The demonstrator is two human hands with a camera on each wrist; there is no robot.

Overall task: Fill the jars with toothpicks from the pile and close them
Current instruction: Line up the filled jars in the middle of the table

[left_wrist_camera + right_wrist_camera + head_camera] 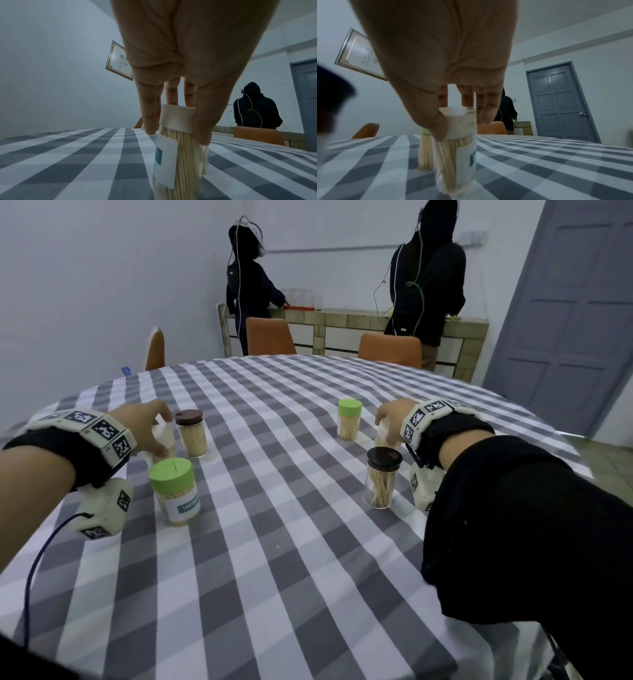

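My left hand (pixel 144 422) grips a clear toothpick jar with a cream-white lid (pixel 178 142): fingers and thumb curl down around the lid rim, and the jar stands on the grey-and-white checked tablecloth (pixel 274 542), packed with toothpicks and bearing a white label. My right hand (pixel 394 419) holds a second clear white-lidded jar of toothpicks (pixel 457 146) in the same way, thumb on one side of the lid, fingers on the other; the picture is too blurred to tell whether its base is touching the cloth. Just beside my left hand stands a clear jar with a dark brown lid (pixel 191 433), full. Nearer to me, a green-lidded labelled jar (pixel 174 491) stands upright. On the right side, another brown-lidded clear jar (pixel 382 477) holds loose, slanting toothpicks, partly filled. A small green-lidded jar (pixel 349 419) stands farther back, near my right hand.
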